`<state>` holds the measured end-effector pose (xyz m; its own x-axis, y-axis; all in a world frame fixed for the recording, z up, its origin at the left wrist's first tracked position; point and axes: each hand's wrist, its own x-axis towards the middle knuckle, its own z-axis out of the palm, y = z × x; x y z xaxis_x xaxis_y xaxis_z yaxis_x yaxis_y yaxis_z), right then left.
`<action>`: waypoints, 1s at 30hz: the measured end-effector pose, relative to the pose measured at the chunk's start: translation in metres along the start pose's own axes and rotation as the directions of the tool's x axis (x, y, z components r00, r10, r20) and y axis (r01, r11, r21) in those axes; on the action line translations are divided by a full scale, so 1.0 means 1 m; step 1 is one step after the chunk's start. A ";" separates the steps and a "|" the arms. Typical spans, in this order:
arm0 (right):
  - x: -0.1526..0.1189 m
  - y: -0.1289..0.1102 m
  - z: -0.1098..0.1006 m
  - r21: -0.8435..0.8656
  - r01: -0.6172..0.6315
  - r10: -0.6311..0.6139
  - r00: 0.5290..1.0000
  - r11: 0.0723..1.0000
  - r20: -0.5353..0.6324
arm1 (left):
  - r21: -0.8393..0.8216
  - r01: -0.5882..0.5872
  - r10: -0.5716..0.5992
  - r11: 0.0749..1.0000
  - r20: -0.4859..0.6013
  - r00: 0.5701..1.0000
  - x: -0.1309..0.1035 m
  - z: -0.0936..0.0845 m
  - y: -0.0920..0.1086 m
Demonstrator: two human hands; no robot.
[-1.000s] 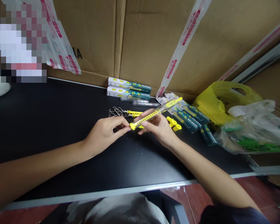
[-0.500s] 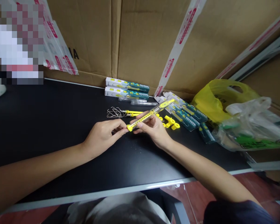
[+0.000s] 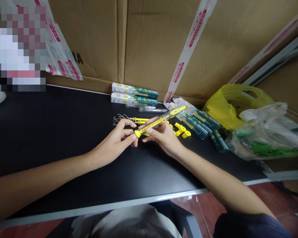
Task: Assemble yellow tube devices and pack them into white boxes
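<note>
My right hand (image 3: 167, 138) is closed around a clear tubular spring scale (image 3: 154, 125) with a yellow scale strip inside. The tube tilts up to the right; a yellow piece is at its far end and a yellow cap (image 3: 137, 133) at its near end. Beside that cap, my left hand (image 3: 115, 142) has its fingers spread, index raised, and the thumb tip against the cap. Behind the hands lie yellow rods (image 3: 140, 119) with metal wire hooks (image 3: 119, 119). Loose yellow caps (image 3: 180, 129) are right of my right hand, some partly hidden by it.
Two printed boxes (image 3: 134, 99) lie by the cardboard wall (image 3: 149, 39), with clear tubes (image 3: 152, 109) in front. More boxes (image 3: 198, 122) lie at right, beside a yellow plastic bag (image 3: 223, 105) and a clear bag (image 3: 268, 135). The black table (image 3: 64, 142) has a pale front edge.
My left hand has loosened its pinch at the cap end; its fingers are now spread and the index is raised. My right hand and the spring scale have barely moved.
</note>
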<state>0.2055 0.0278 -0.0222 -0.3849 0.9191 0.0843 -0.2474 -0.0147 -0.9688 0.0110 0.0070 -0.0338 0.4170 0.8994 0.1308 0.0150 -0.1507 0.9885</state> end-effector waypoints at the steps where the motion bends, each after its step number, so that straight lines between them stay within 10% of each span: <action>1: 0.000 0.001 0.000 -0.004 -0.004 0.004 1.000 1.000 0.002 | -0.030 0.008 -0.008 1.000 0.007 1.000 0.000 0.001 0.000; 19: 0.004 -0.011 -0.010 -0.303 0.068 -0.037 0.994 0.950 0.106 | 0.125 -0.005 0.021 0.992 -0.124 0.992 0.007 -0.008 -0.002; 22: 0.014 -0.031 -0.039 -0.702 0.149 -0.131 0.988 0.696 0.080 | 0.105 -0.014 0.034 0.994 -0.192 0.981 0.011 -0.013 -0.005; 26: 0.020 -0.058 -0.076 -0.998 0.066 -0.221 0.973 -0.003 0.065 | 0.144 -0.007 0.044 0.990 -0.251 0.967 0.017 -0.021 -0.009; 30: 0.020 -0.061 -0.088 -0.988 0.013 -0.064 0.998 -0.152 0.023 | 0.235 -0.044 0.106 0.971 -0.260 0.960 0.017 -0.027 -0.012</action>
<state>0.2915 0.0818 0.0178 -0.3885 0.9089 0.1513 0.9114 0.4032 -0.0822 -0.0066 0.0355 -0.0411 0.1654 0.9539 0.2506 0.2094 -0.2822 0.9362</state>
